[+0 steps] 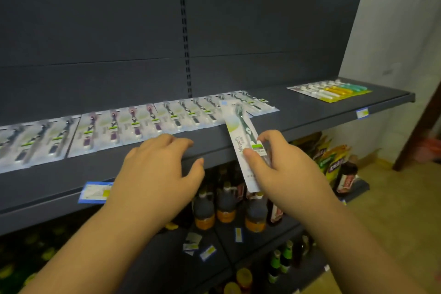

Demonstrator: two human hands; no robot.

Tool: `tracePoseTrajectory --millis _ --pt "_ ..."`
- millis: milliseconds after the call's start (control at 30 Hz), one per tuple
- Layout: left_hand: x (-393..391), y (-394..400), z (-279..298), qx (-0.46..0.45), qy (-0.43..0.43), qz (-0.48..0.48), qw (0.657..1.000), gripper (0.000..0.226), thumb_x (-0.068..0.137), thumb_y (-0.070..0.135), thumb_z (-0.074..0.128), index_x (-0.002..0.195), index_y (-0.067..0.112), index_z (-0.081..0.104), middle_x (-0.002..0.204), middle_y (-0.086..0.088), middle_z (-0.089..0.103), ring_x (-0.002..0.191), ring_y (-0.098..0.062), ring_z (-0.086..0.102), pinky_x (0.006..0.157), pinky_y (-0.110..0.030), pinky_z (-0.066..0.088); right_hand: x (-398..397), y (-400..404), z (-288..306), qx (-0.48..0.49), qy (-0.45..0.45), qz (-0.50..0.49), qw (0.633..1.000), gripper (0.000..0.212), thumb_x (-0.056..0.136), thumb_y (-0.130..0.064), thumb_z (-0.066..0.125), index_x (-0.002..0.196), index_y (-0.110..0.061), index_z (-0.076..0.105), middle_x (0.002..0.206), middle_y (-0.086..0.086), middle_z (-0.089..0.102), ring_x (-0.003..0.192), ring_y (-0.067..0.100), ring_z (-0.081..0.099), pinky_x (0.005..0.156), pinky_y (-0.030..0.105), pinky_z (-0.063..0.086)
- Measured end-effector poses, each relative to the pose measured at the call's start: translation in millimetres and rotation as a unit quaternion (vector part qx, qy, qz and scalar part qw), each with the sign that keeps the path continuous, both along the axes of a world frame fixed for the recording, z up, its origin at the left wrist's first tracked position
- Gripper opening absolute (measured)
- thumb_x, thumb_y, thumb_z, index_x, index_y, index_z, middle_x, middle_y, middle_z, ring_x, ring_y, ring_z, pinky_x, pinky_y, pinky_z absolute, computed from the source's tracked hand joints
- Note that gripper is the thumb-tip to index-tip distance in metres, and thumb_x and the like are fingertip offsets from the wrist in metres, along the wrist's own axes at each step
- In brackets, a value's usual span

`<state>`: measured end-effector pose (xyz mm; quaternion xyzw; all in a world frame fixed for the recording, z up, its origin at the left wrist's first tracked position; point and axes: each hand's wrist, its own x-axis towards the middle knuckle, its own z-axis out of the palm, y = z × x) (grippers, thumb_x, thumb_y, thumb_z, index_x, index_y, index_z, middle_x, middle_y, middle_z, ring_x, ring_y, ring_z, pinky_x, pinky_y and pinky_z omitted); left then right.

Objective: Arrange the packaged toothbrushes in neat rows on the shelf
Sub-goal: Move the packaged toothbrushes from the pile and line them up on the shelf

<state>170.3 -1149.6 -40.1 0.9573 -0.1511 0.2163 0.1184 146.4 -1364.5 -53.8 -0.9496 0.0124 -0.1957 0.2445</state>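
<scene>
A long row of packaged toothbrushes (133, 124) lies flat side by side on the dark grey shelf (310, 114), from the far left to just past the middle. My right hand (279, 164) grips the lower end of one more packaged toothbrush (239, 126), white and green with a dark brush. It is tilted, and its top end rests over the right end of the row. My left hand (157, 169) hovers at the shelf's front edge, fingers spread, holding nothing.
A multipack of white, yellow and teal toothbrushes (330, 90) lies at the shelf's right end. Blue price tags (95, 192) hang on the front lip. Below stand dark bottles (226, 203) and snack packets (327, 155). A wall closes off the right side.
</scene>
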Motion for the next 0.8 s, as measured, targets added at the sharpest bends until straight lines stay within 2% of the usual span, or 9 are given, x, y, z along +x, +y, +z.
tracePoseTrajectory --millis 267,367,433,600,800 --pt "39 -78 -6 0.011 0.002 -0.019 1.000 0.053 0.087 0.058 0.039 0.132 0.033 0.050 0.122 0.011 0.053 0.117 -0.014 0.046 0.097 -0.036 0.042 44 -70 -12 0.012 -0.003 -0.011 1.000 0.042 0.095 -0.062 0.038 0.124 -0.031 0.042 0.090 -0.013 0.059 0.078 0.007 0.058 0.064 0.034 0.051" --pt "63 -99 -12 -0.015 -0.006 -0.026 1.000 0.053 0.088 0.058 0.038 0.133 0.033 0.049 0.120 0.013 0.052 0.115 -0.013 0.044 0.094 -0.033 0.042 70 -93 -14 0.003 -0.025 -0.028 0.999 0.038 0.093 -0.062 0.042 0.115 -0.031 0.044 0.078 -0.012 0.054 0.070 0.006 0.055 0.052 0.028 0.038" --pt "82 -113 -16 -0.023 -0.008 -0.032 0.999 0.054 0.089 0.060 0.036 0.133 0.032 0.049 0.120 0.012 0.053 0.115 -0.013 0.045 0.095 -0.034 0.043 87 -108 -13 0.003 -0.045 -0.035 0.998 0.035 0.092 -0.063 0.046 0.106 -0.031 0.046 0.072 -0.011 0.052 0.064 0.006 0.053 0.049 0.026 0.033" --pt "126 -152 -14 -0.005 -0.011 -0.035 0.999 0.055 0.085 0.063 0.027 0.127 0.036 0.050 0.112 0.015 0.053 0.109 -0.012 0.046 0.093 -0.035 0.041 128 -145 -8 -0.010 -0.068 -0.035 0.997 0.033 0.089 -0.063 0.050 0.089 -0.030 0.045 0.063 -0.007 0.052 0.057 0.009 0.052 0.049 0.030 0.037" --pt "157 -184 -12 0.009 0.003 -0.028 1.000 0.066 0.080 0.067 0.015 0.131 0.039 0.047 0.120 0.018 0.051 0.113 -0.009 0.045 0.097 -0.034 0.041 185 -189 -6 -0.073 -0.051 -0.056 0.994 0.034 0.092 -0.063 0.044 0.090 -0.028 0.044 0.063 -0.005 0.052 0.057 0.009 0.051 0.047 0.031 0.035"
